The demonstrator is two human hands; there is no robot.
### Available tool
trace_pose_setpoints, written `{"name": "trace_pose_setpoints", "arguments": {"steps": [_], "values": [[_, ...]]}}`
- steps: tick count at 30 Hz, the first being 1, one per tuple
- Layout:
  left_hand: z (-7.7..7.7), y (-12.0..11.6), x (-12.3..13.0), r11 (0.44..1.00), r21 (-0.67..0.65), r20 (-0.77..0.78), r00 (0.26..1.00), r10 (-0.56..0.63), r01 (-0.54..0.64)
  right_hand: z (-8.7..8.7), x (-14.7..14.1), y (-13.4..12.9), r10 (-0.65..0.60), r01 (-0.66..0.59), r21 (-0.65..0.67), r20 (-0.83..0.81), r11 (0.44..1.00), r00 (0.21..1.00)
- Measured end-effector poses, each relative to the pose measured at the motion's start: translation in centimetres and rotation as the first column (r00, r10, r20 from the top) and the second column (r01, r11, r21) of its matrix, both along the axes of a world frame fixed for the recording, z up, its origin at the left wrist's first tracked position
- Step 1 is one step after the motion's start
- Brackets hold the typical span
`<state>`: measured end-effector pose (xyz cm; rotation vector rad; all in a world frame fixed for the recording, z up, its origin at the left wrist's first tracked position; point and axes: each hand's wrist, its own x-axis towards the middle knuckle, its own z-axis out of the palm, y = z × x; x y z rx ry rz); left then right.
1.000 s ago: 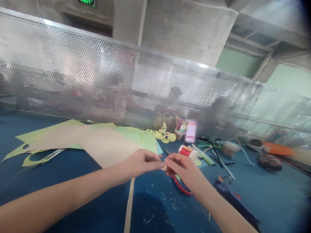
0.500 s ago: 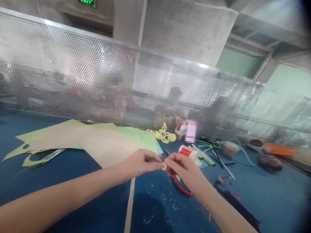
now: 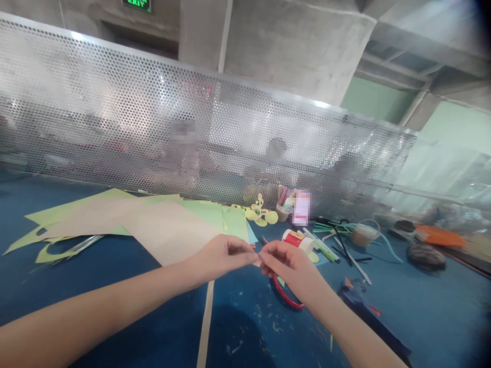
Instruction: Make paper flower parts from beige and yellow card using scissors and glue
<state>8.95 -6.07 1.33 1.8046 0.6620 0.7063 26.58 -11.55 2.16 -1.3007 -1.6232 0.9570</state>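
Over the middle of the blue table, my left hand (image 3: 226, 257) and my right hand (image 3: 289, 263) meet at the fingertips. Both are closed in a pinch on a tiny piece of pale paper (image 3: 257, 263), mostly hidden by the fingers. Beneath my right hand lies a pair of scissors with a red handle (image 3: 287, 297), its blades largely covered. Just beyond that hand, a white glue bottle (image 3: 297, 240) with a red label rests on its side. A long cream paper strip (image 3: 206, 322) runs toward me below my left hand.
Cream paper (image 3: 164, 230) and green sheets (image 3: 230, 217) spread at left. A small yellow paper model (image 3: 261, 213), a cup of sticks (image 3: 284, 204), markers (image 3: 324, 250), pipe cleaners (image 3: 345, 245), a small basket (image 3: 364, 232) and a dark blue pouch (image 3: 372, 322) lie beyond or rightward. A perforated metal screen (image 3: 230, 138) borders the table.
My fingertips have drawn slightly closer together, and less of the tiny paper piece shows between them. The things on the table stay where they were.
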Motion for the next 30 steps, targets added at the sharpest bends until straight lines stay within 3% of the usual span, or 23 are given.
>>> {"name": "trace_pose_setpoints", "arguments": {"steps": [13, 19, 26, 30], "values": [[-0.32, 0.23, 0.04, 0.999, -0.033, 0.002, 1.0, 0.011, -0.011, 0.03, -0.18, -0.24, -0.012, 0.012, -0.002, 0.031, 1.0, 0.999], [0.19, 0.24, -0.19, 0.988, -0.153, -0.004, 0.999, -0.032, 0.031, -0.18, -0.05, -0.04, -0.025, 0.025, 0.011, 0.017, 1.0, 1.0], [0.4, 0.37, -0.27, 1.0, -0.029, -0.026, 1.0, 0.003, -0.004, -0.13, 0.17, 0.0, -0.045, 0.045, 0.013, 0.027, 0.999, 0.999], [0.52, 0.25, -0.21, 0.999, -0.043, -0.009, 1.0, 0.021, -0.021, -0.11, 0.25, 0.01, -0.044, 0.043, 0.025, 0.041, 0.999, 0.998]]}}
